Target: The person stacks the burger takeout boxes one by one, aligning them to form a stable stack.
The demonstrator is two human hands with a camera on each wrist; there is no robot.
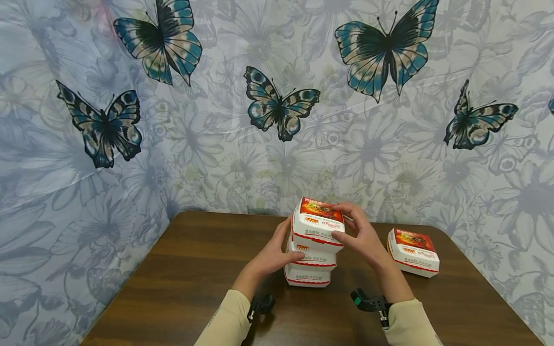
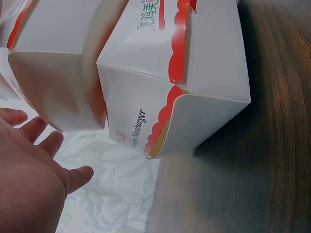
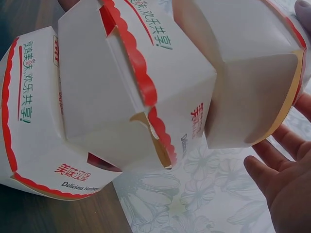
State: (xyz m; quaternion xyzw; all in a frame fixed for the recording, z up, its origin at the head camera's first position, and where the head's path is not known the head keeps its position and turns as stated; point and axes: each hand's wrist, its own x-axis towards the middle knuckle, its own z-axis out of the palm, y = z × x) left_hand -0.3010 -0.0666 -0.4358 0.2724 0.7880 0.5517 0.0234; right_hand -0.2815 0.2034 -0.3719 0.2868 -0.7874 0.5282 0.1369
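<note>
The flowered cloth [image 1: 207,125], the widest thing I can see from here, hangs behind the stack, and the brown table [image 1: 195,269] spreads beneath it. The stack [image 1: 315,264] is three white burger boxes high. Its top box [image 1: 318,231] juts to the right of the middle box [image 1: 322,258], which doesn't sit quite square on the bottom box [image 1: 308,277]; a lone box [image 1: 415,252] lies to the right of the stack, well apart. The top box looks tilted, and I can't tell whether its base rests fully on the one below. The left hand [image 1: 270,257] is spread at the stack's left side, thumb across the middle box's front; how hard it presses, I can't tell. The right hand [image 1: 362,235] pinches the top box at its right side. I'd ease that box leftward over the stack and lower it level, giving only light support from the left, since thin card would likely dent. I'd release slowly, minding that the red scalloped edges [image 3: 136,68] don't snag.
</note>
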